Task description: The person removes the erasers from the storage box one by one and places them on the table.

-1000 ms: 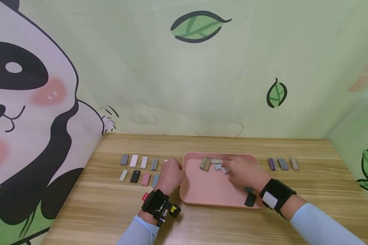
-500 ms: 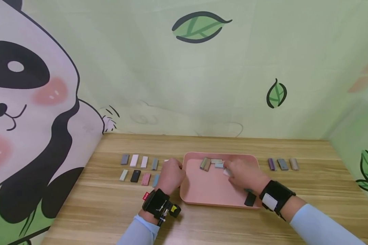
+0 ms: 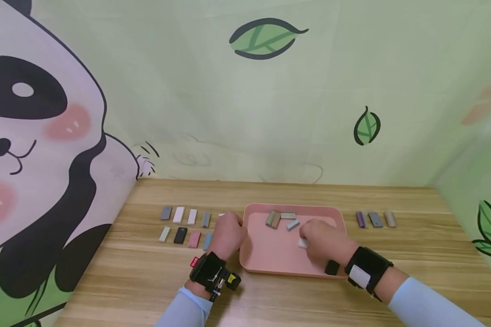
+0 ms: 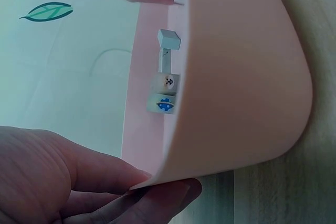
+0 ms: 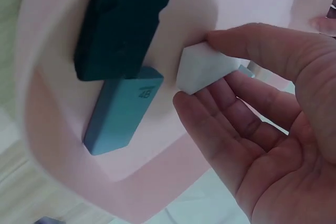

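Observation:
A pink tray (image 3: pixel 270 259) lies on the wooden table. My left hand (image 3: pixel 230 229) grips the tray's left rim (image 4: pixel 236 77), thumb inside and fingers (image 4: pixel 163 198) underneath. My right hand (image 3: pixel 308 240) hovers low over the tray's right half and pinches a small white block (image 5: pixel 202 66) between thumb (image 5: pixel 252 40) and fingers. Inside the tray at the far side lie olive blocks (image 3: pixel 273 219), a pale grey block (image 3: pixel 288 215) and a light blue block (image 3: pixel 293 225). A black block (image 5: pixel 123 19) and a blue block (image 5: pixel 123 111) lie near the front right corner.
Two rows of small coloured blocks (image 3: pixel 184 215) lie on the table left of the tray, partly hidden by my left hand. Three more blocks (image 3: pixel 375 219) sit in a row to its right. Papered walls close the table at the back and both sides.
My right hand has drawn back from the tray's far side toward me, bringing the white block with it. The light blue block stays behind. My left hand has not moved.

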The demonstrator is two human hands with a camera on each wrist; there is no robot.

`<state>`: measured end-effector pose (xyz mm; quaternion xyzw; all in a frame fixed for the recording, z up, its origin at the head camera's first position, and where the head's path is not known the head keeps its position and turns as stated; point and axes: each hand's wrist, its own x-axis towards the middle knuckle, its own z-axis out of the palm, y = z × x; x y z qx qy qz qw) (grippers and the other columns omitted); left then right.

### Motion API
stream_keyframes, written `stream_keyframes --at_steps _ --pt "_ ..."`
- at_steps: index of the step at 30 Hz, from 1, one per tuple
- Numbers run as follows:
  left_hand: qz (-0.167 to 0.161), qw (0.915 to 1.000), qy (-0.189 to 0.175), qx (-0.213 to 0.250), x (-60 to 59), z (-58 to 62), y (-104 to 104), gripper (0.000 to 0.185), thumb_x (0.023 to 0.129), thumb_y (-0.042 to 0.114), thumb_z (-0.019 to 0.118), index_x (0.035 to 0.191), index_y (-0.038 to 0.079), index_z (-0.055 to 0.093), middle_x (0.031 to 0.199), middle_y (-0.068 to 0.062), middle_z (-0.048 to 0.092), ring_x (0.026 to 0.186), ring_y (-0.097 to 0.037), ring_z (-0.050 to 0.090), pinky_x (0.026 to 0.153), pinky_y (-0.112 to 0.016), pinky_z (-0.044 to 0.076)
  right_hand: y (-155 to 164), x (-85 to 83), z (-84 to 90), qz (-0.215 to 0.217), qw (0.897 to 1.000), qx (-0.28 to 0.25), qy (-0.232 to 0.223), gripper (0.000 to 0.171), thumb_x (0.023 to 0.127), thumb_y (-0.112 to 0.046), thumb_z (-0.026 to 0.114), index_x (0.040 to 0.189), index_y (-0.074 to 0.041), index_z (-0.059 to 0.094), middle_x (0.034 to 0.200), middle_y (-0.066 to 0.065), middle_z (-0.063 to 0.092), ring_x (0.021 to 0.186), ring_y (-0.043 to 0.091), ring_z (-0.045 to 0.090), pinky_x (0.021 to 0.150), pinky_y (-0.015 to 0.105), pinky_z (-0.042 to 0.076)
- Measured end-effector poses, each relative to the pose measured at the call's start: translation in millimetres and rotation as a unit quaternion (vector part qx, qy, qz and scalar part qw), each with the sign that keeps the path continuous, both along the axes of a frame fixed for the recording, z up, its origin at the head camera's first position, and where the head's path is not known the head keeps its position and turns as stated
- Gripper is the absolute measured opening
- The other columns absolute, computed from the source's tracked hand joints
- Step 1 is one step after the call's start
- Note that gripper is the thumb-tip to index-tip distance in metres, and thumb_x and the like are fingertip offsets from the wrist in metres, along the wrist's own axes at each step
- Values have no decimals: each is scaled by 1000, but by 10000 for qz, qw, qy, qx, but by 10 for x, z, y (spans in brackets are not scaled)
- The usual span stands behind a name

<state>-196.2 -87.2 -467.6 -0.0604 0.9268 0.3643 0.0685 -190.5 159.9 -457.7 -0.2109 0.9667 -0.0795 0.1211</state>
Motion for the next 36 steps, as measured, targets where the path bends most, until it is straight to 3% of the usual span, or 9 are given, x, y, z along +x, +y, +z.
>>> stream_keyframes --at_steps 4,10,12,19,27,33,36 --pt "19 10000 -17 19 -5 -13 2 37 81 4 53 50 15 36 45 3 35 39 -13 45 35 -23 30 15 30 50 -79 9998 -171 -43 8 77 -13 70 83 -16 66 73 -6 55 68 12 48 67 27 40" --pt "25 10000 -7 56 -4 -15 6 36 80 3 53 50 14 36 45 3 36 39 -13 45 35 -23 29 120 -12 162 105 9964 -674 510 11 76 -25 75 77 -17 69 68 -9 59 62 8 47 61 25 38" --pt "35 9999 -4 94 -3 -12 7 36 80 3 52 49 14 36 45 3 35 39 -13 44 34 -23 29 178 -38 221 40 9956 -807 475 15 77 -29 75 79 -15 69 69 -7 60 61 9 48 60 25 38" --pt "47 9999 -16 110 -11 -15 8 36 79 3 52 49 14 36 45 4 34 38 -13 42 34 -23 27 453 -116 467 -972 9883 -1177 47 30 84 -19 66 109 -4 65 100 9 66 78 16 59 69 33 51" --pt "30 9999 80 72 -24 -55 0 36 78 2 52 49 14 34 45 5 29 37 -11 38 33 -23 25 946 -273 575 -1641 9700 -1556 897 38 82 -19 66 111 6 63 98 20 66 77 24 61 65 36 52" --pt "44 9999 13 89 -15 -42 6 37 79 2 52 49 14 34 46 5 27 38 -11 38 34 -23 26 1380 -347 455 -2106 9542 -1570 1431 40 82 -20 65 109 10 62 98 27 65 82 32 61 69 47 52" --pt "50 10000 20 75 -15 -31 10 37 79 2 52 49 14 33 46 5 27 38 -11 37 34 -23 26 1586 -360 371 -2342 9449 -1594 1637 40 81 -21 65 108 10 63 99 27 65 81 32 61 66 46 50"
